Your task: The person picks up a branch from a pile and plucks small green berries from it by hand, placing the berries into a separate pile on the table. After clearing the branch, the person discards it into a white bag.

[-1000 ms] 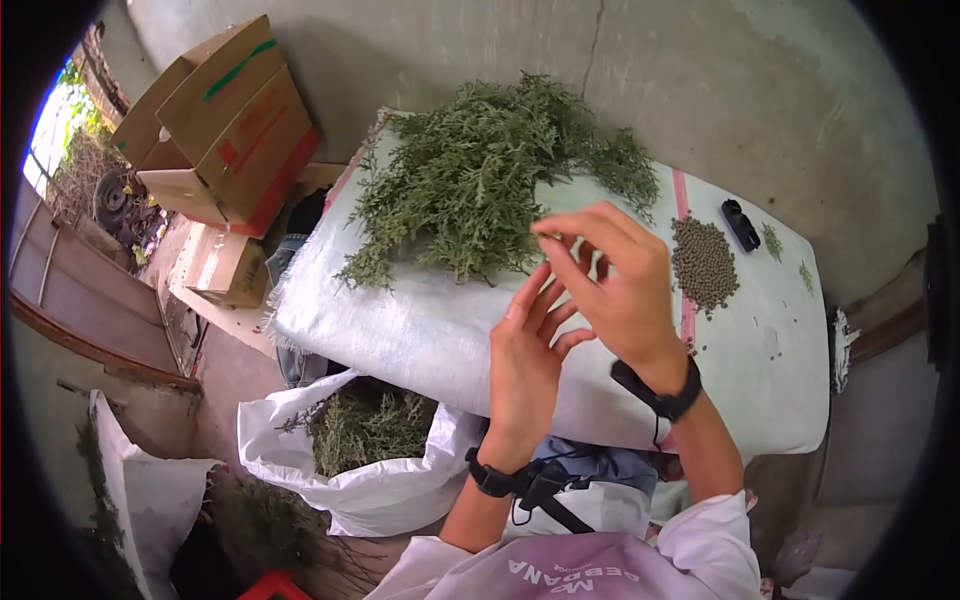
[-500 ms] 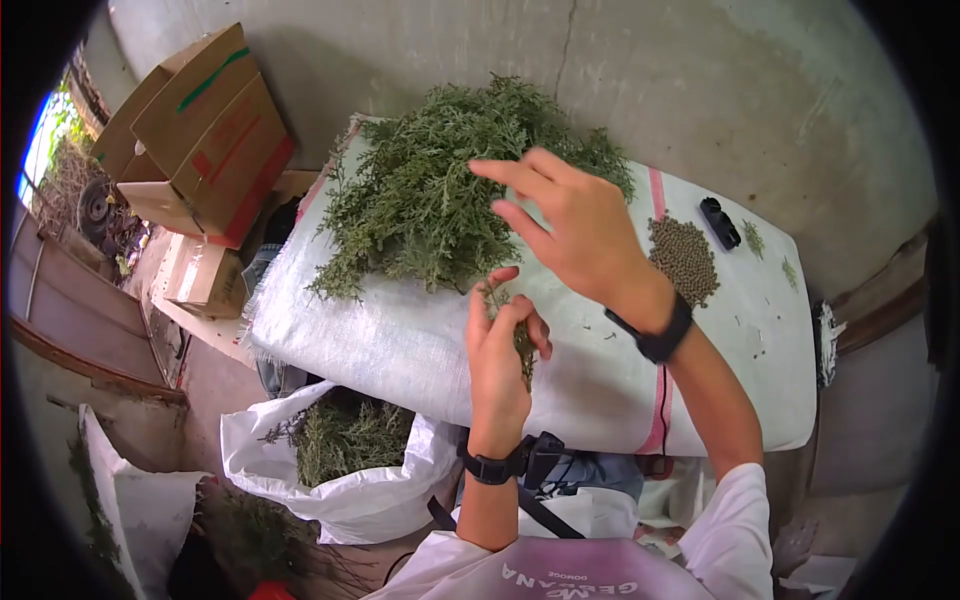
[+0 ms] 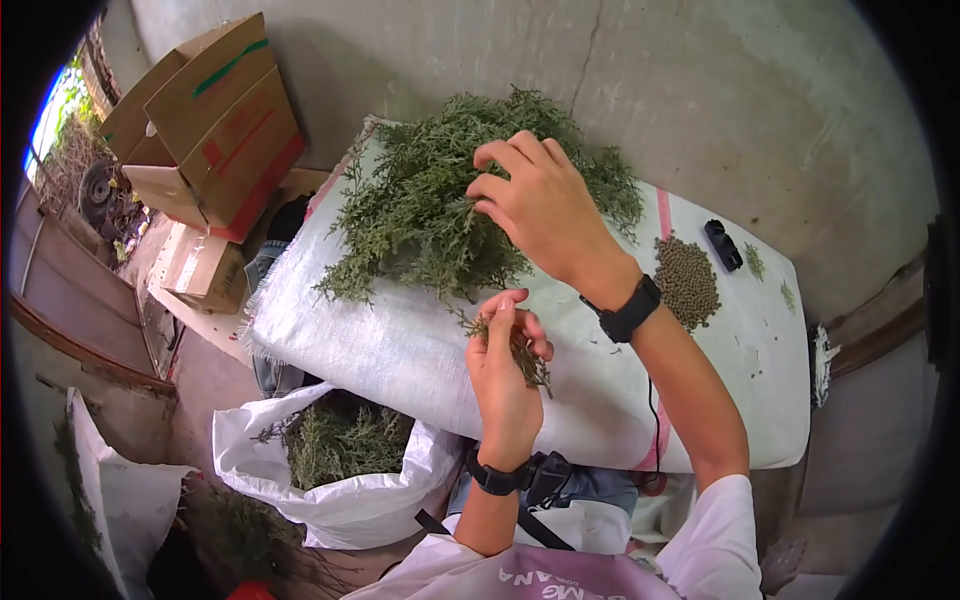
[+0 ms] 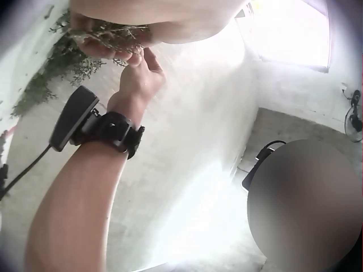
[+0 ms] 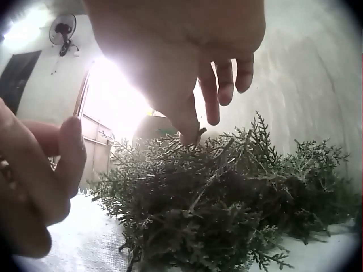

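Note:
My left hand [image 3: 505, 385] holds a few small green conifer sprigs [image 3: 530, 362] with its thumb and curled fingers, in front of the pile's near edge. Scaly leaf tips stick out on both sides of it. Over the big pile of conifer sprigs [image 3: 430, 200], my right hand [image 3: 555, 215] is spread, its fingers bent and apart. In the right wrist view, the right thumb tip [image 5: 190, 133] is right at a cut stem end on top of the pile [image 5: 193, 198]. The left wrist view shows the held sprigs [image 4: 116, 37] partly covered by the left hand.
The pile lies on a white woven sack surface [image 3: 370, 345] with pink stripes. To the right are a heap of brown pellets [image 3: 687, 283] and a black object [image 3: 723, 245]. An open white sack [image 3: 335, 505] of sprigs stands below; a cardboard box [image 3: 225, 130] is at left.
My right hand left the left hand and moved forward to the pile, its fingers bending down toward the sprigs. The left hand shifted slightly nearer me, with sprigs in its grip.

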`<state>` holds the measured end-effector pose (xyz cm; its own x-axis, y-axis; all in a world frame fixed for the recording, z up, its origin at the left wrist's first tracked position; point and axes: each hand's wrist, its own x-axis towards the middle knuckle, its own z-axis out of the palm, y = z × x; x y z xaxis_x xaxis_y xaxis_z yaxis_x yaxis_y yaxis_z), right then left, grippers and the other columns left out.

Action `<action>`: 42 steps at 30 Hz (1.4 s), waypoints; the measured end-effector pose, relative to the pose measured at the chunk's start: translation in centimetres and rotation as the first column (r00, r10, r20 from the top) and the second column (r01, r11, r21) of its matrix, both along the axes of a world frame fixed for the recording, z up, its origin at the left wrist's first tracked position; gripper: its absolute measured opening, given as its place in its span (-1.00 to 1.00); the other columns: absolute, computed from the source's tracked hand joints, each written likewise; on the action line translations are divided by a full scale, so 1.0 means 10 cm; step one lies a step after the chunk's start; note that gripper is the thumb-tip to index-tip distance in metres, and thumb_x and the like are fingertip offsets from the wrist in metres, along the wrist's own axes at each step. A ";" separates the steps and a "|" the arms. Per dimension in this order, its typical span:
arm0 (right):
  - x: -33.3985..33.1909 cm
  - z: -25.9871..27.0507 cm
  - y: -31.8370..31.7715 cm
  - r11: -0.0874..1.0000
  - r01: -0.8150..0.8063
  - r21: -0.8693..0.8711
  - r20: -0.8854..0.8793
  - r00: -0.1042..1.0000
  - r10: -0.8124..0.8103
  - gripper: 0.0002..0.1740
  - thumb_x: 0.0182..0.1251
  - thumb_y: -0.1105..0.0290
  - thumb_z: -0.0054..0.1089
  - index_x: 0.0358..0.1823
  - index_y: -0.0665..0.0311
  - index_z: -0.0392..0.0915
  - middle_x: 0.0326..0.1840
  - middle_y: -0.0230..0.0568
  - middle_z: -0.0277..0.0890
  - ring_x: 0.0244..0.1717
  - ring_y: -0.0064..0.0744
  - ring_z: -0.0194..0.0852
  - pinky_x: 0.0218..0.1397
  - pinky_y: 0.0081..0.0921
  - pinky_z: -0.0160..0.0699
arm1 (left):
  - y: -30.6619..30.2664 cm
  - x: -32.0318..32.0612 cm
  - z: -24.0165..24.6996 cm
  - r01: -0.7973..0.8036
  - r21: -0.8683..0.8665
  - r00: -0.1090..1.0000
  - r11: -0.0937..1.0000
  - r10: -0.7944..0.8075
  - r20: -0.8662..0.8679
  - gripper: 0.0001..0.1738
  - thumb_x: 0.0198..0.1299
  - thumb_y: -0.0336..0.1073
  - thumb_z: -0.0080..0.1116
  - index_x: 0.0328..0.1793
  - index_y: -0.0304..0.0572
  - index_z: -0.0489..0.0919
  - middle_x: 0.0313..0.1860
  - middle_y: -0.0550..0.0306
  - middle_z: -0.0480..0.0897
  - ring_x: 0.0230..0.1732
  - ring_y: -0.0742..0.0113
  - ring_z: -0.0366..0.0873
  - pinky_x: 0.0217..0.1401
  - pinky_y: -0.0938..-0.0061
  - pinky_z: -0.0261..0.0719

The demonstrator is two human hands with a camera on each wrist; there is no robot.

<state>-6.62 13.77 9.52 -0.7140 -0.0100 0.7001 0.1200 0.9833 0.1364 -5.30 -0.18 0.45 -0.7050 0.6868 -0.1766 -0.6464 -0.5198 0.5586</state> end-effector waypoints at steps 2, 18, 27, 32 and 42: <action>0.07 0.05 -0.09 0.999 -0.044 0.009 0.068 0.997 0.043 -0.89 0.14 0.39 0.42 -0.32 0.18 0.68 -0.22 -0.37 0.61 -0.12 -0.30 0.50 0.03 -0.32 0.45 | -0.07 -0.07 -0.07 0.025 0.107 1.000 0.994 -0.026 0.003 -0.72 0.51 -0.15 0.09 0.07 -0.21 0.53 -0.45 0.28 0.49 -0.47 0.51 0.40 -0.37 0.55 0.39; 1.05 -0.22 -0.63 0.747 -0.039 -0.664 0.046 0.995 0.092 -0.80 0.04 0.55 0.53 -0.28 0.24 0.72 -0.32 -0.33 0.69 -0.31 -0.42 0.65 -0.25 -0.57 0.58 | -0.11 -0.18 0.07 0.156 -0.019 0.982 0.988 -0.153 0.110 -0.66 0.31 -0.30 0.32 0.14 -0.23 0.54 -0.37 0.31 0.54 -0.39 0.52 0.47 -0.31 0.58 0.44; 1.01 -0.16 -0.26 0.489 0.245 -0.837 0.270 0.963 -0.019 -0.76 0.15 0.33 0.49 -0.16 0.20 0.71 -0.21 -0.30 0.70 -0.26 -0.31 0.62 -0.19 -0.43 0.60 | -0.23 -0.38 0.03 0.025 -0.149 0.992 0.989 -0.043 -0.119 -0.82 0.32 -0.35 0.27 -0.05 -0.23 0.54 -0.49 0.24 0.49 -0.49 0.37 0.48 -0.38 0.44 0.50; 1.03 -0.55 -0.33 0.748 0.193 -0.635 0.308 0.951 0.016 -0.70 0.07 0.23 0.53 -0.23 0.20 0.68 -0.18 -0.27 0.67 -0.19 -0.22 0.58 -0.10 -0.35 0.55 | -0.25 -0.37 0.01 -0.048 -0.200 0.999 0.979 0.041 -0.036 -0.83 0.31 -0.35 0.30 -0.13 -0.20 0.52 -0.56 0.28 0.41 -0.61 0.42 0.37 -0.47 0.43 0.41; 1.39 -0.57 -0.26 0.677 0.378 -0.632 0.440 0.894 -0.089 -0.77 -0.01 0.33 0.49 -0.43 0.22 0.57 -0.02 -0.26 0.61 0.06 -0.15 0.48 0.11 -0.28 0.47 | -0.15 -0.25 -0.08 0.070 -0.339 0.968 0.938 -0.146 -0.205 -0.79 0.22 -0.35 0.40 -0.26 -0.12 0.52 -0.61 0.39 0.30 -0.64 0.52 0.29 -0.52 0.55 0.32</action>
<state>7.33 11.15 3.85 -0.8110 0.5682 0.1395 0.4460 0.7547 -0.4812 -7.82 -1.68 -0.37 -0.6773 0.6918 -0.2503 -0.5263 -0.2178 0.8220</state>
